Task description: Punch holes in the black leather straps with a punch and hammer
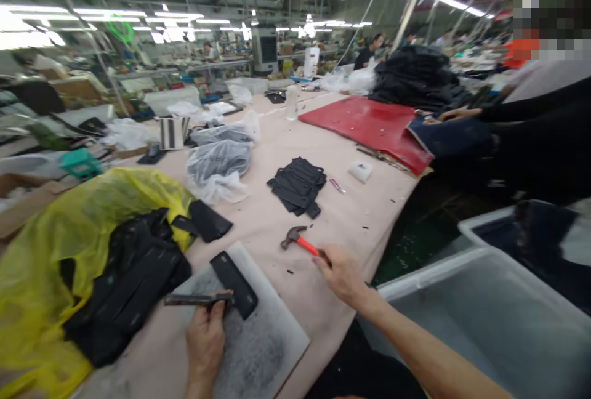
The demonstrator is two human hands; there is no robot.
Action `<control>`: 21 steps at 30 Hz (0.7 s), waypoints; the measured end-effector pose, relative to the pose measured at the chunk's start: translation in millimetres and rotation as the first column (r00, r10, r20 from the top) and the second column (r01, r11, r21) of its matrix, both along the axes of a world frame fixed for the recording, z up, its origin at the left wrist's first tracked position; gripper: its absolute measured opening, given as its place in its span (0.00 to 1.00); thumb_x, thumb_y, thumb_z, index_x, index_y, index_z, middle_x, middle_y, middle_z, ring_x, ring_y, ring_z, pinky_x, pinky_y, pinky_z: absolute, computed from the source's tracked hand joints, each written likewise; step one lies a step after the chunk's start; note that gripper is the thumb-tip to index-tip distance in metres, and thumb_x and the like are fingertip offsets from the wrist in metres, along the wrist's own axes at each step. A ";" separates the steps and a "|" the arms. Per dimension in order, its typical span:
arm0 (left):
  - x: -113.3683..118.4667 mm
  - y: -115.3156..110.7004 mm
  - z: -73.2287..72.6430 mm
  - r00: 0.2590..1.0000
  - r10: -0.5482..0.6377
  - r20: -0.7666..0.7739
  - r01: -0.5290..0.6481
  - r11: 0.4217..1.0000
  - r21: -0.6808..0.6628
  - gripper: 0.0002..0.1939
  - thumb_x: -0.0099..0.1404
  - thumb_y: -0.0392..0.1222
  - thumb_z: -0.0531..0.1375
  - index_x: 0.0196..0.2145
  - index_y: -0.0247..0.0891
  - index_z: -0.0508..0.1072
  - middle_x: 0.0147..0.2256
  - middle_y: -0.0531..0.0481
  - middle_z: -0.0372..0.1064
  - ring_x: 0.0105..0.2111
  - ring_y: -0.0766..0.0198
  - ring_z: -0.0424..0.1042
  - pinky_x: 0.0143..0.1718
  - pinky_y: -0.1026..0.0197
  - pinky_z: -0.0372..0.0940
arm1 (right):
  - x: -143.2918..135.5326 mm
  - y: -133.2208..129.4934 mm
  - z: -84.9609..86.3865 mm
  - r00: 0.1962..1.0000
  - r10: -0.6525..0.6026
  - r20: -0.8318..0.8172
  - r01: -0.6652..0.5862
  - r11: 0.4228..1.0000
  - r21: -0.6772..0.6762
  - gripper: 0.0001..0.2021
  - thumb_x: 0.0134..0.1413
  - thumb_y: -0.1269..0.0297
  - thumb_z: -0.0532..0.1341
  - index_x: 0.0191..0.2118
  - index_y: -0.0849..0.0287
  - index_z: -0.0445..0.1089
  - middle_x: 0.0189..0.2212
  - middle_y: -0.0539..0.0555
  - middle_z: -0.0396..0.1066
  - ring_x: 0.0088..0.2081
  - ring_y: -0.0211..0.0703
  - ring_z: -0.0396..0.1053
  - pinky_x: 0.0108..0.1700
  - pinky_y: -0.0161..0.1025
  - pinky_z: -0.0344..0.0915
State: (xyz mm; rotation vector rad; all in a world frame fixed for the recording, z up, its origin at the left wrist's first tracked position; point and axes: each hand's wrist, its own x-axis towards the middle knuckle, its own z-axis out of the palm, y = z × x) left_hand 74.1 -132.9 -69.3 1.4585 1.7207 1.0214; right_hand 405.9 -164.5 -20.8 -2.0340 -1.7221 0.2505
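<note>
My right hand (344,276) is wrapped round the handle of a claw hammer (306,245) with an orange shaft; the head is over the cloth-covered table. In my left hand (206,331) is a dark bar-shaped metal tool (189,300), gripped between thumb and fingers and lying sideways. Its right end meets or overlaps a black strip-shaped fabric piece (234,285); I cannot tell whether they touch. That piece rests on a worn grey-white board (263,343). Beyond the hammer lies a fanned stack of black pieces (299,183).
A yellow plastic bag (133,193) holding black pieces (133,282) is at left. Clear-bagged goods (219,162), a small cutter (337,186) and a red sheet (360,119) lie farther back. Grey bins (462,306) stand right; a co-worker's hand (462,114) touches dark fabric.
</note>
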 end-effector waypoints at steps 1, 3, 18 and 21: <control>1.4 -0.6 1.1 1.000 0.002 0.023 -0.002 1.000 0.015 0.23 0.58 0.59 0.56 0.39 0.39 0.78 0.40 0.44 0.79 0.44 0.48 0.75 0.48 0.50 0.69 | -29.7 3.6 1.7 0.993 0.113 -0.022 -0.112 0.994 0.009 0.13 0.61 0.57 0.57 0.45 0.58 0.70 0.43 0.58 0.72 0.45 0.48 0.68 0.49 0.42 0.62; 3.3 -1.4 2.8 0.998 0.017 0.061 -0.019 0.999 0.041 0.22 0.59 0.58 0.56 0.38 0.38 0.78 0.39 0.42 0.79 0.43 0.49 0.76 0.47 0.50 0.69 | -86.4 9.7 5.2 0.959 0.282 -0.036 -0.282 0.959 -0.008 0.18 0.54 0.53 0.63 0.46 0.58 0.69 0.44 0.59 0.70 0.46 0.52 0.66 0.50 0.46 0.61; 4.7 -6.8 -18.7 0.922 0.313 0.225 -0.349 0.927 0.139 0.27 0.57 0.65 0.58 0.35 0.37 0.79 0.35 0.41 0.79 0.40 0.48 0.77 0.44 0.53 0.69 | -118.7 79.8 -15.9 0.959 0.184 -0.217 -0.251 0.905 -0.343 0.01 0.45 0.70 0.59 0.27 0.59 0.67 0.26 0.52 0.72 0.31 0.42 0.69 0.29 0.35 0.54; 8.9 -8.9 -13.3 0.921 0.312 0.234 -0.348 0.928 0.133 0.28 0.57 0.66 0.57 0.35 0.37 0.79 0.34 0.41 0.79 0.39 0.48 0.77 0.44 0.53 0.70 | -69.6 106.6 -5.7 0.975 0.142 -0.169 -0.187 0.938 -0.293 0.07 0.54 0.65 0.55 0.27 0.58 0.66 0.25 0.51 0.71 0.30 0.41 0.69 0.30 0.34 0.55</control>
